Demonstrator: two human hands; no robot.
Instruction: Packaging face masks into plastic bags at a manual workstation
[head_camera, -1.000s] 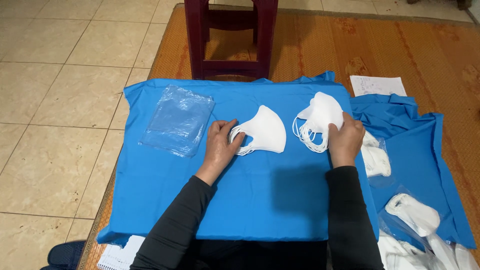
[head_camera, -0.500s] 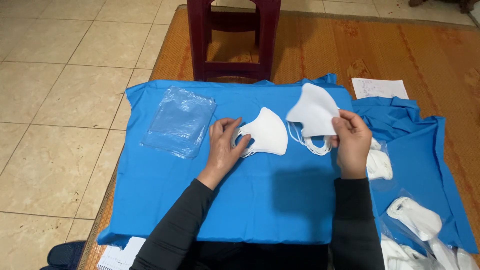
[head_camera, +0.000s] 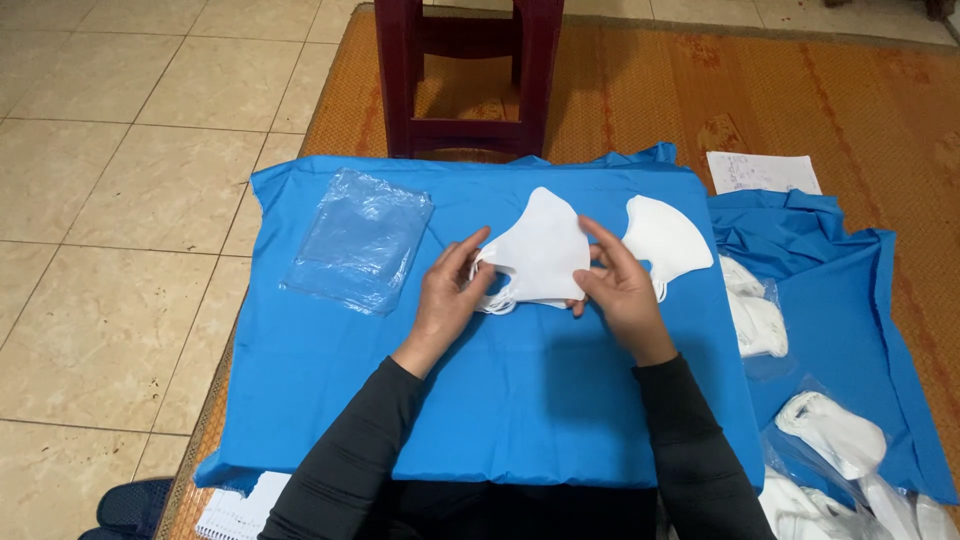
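Note:
A white folded face mask lies in the middle of a blue cloth, over another mask whose ear loops show at its left end. My left hand grips the left end at the loops. My right hand holds the right edge, fingers on top. A second stack of white masks rests on the cloth just right of my right hand, untouched.
A pile of clear plastic bags lies at the cloth's left. Bagged white masks and more masks sit on blue fabric at the right. A dark red stool stands behind, a white paper sheet on the woven mat.
My right hand lifted one mask off the right stack and carried it left onto the mask by my left hand. Both hands now hold that middle stack.

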